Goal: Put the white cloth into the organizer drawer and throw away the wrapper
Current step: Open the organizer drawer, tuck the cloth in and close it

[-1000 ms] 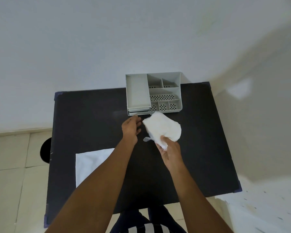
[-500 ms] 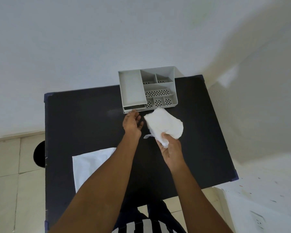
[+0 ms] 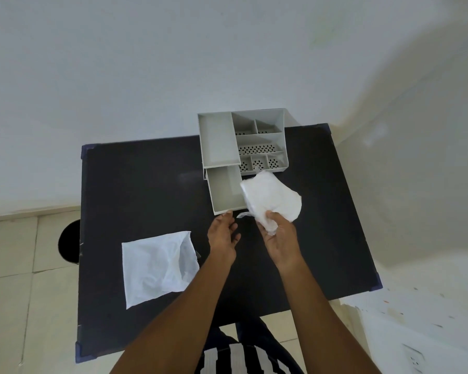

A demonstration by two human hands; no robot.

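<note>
A grey organizer (image 3: 254, 122) stands at the far edge of the black table (image 3: 146, 184). Its drawer (image 3: 224, 190) is pulled out toward me and looks empty. My right hand (image 3: 280, 236) grips a crumpled white cloth (image 3: 272, 201) just right of the drawer, overlapping its right edge. My left hand (image 3: 224, 236) sits at the drawer's front lip, fingertips touching it, fingers loosely curled and holding nothing. A flat translucent wrapper (image 3: 157, 265) lies on the table to the left of my left forearm.
A round black bin (image 3: 69, 241) stands on the tiled floor left of the table. White walls are behind and to the right. A white surface with a socket (image 3: 414, 357) is at the lower right.
The drawer has been pulled out of the organizer toward me by my left hand. The right hand still holds the cloth, now beside the open drawer.
</note>
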